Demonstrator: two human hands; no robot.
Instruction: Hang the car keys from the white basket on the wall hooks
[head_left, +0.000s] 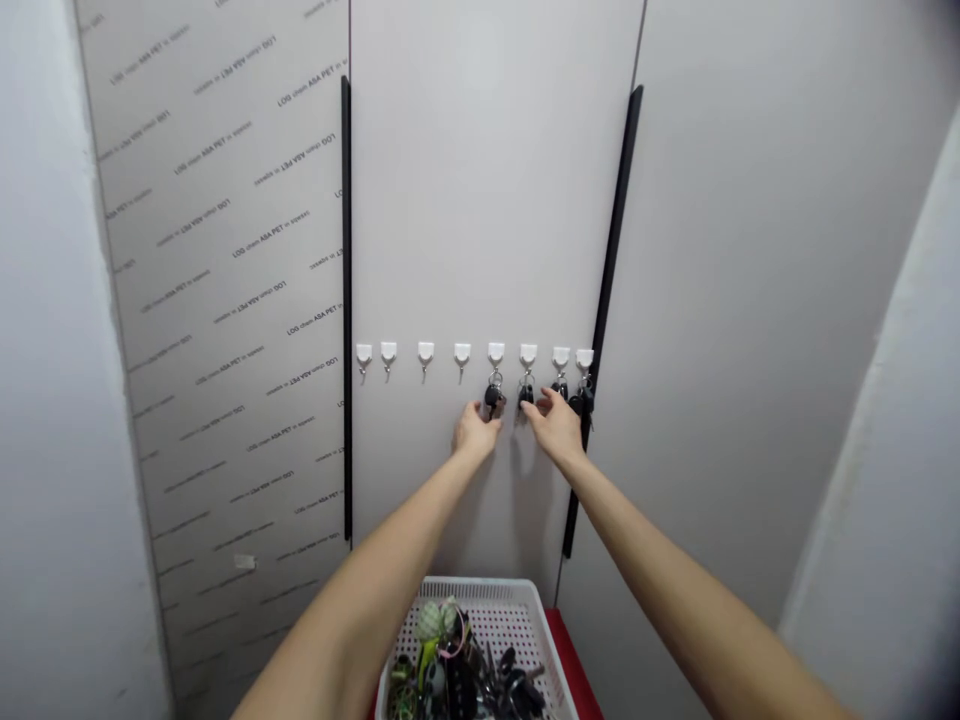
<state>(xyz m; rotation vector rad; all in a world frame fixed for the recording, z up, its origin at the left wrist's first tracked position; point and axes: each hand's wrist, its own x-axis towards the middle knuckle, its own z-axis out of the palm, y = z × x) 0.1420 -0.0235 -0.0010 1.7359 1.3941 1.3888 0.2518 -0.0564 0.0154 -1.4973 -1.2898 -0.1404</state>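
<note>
A row of white adhesive hooks (462,353) runs across the pale cabinet door. From the fifth hook hangs a bunch of keys (493,396) with a black head. My left hand (476,432) is just below this bunch, thumb and fingers apart; whether it touches the keys I cannot tell. A second dark key bunch (526,396) hangs one hook to the right. My right hand (558,424) is beside it, thumb tip at its edge and fingers spread. Partly hidden behind that hand is another key bunch (560,388). Dark keys (586,400) hang from the rightmost hook.
Below my arms stands a white perforated plastic basket (534,612) with keys and keychains in it, on something red (574,665). Long black handles (346,300) edge the door. Printed film (240,250) covers the panel at left. White walls flank both sides.
</note>
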